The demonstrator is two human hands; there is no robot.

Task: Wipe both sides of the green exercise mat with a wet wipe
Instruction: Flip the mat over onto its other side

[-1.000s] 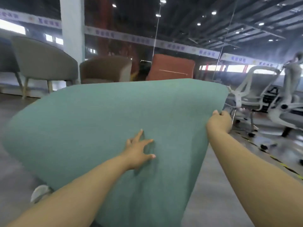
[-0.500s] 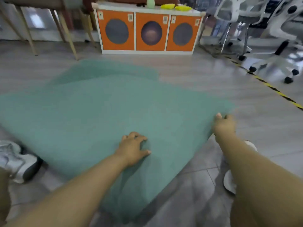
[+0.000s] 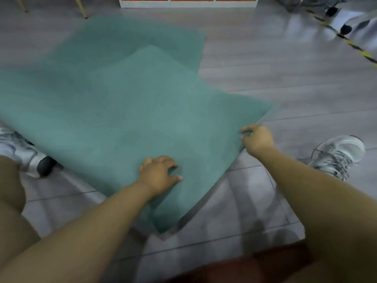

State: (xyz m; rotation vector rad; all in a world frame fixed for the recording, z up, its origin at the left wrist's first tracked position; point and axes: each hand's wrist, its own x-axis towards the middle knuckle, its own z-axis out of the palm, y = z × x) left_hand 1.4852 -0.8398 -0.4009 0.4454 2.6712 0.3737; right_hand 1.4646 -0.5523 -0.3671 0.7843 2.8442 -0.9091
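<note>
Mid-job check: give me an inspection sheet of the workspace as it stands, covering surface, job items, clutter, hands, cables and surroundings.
Surface: grey tiled floor, blurred in places.
Job's things: green exercise mat spread on the floor, its near corner lifted off the tiles and one part overlapping another; no wet wipe seen.
Clutter: nothing seen.
Hands: left hand rests on the mat, fingers curled; right hand pinches the mat's right edge.
Cables: nothing seen.
Surroundings: grey sneakers at left and right; orange-fronted cabinet beyond the mat; yellow-black floor tape; chair legs at top left.
</note>
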